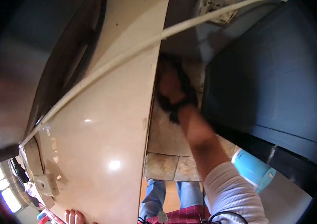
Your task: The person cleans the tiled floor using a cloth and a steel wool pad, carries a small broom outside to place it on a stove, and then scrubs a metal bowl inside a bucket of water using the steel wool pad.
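Resting at the cream panel's (95, 138) near edge, my left fingers (72, 217) sit close together, their grip unclear; a white hose (128, 58) runs well beyond them. Farther right, my blurred right fingers (169, 85) are at a dark cloth (190, 98), clamped or not I cannot tell, above stone tiles (169, 138). Right of those fingers, nearer me, lies a blue jug (249, 167).

1. Right arm (203, 145) – stretched forward from the lower right, slanting up and leftward, forearm bare below a bunched sleeve (237, 194).
2. Right hand (171, 86) – blurred and in shadow, its grip unclear.
3. Left hand (74, 217) – only a few fingers show, at the bottom edge.
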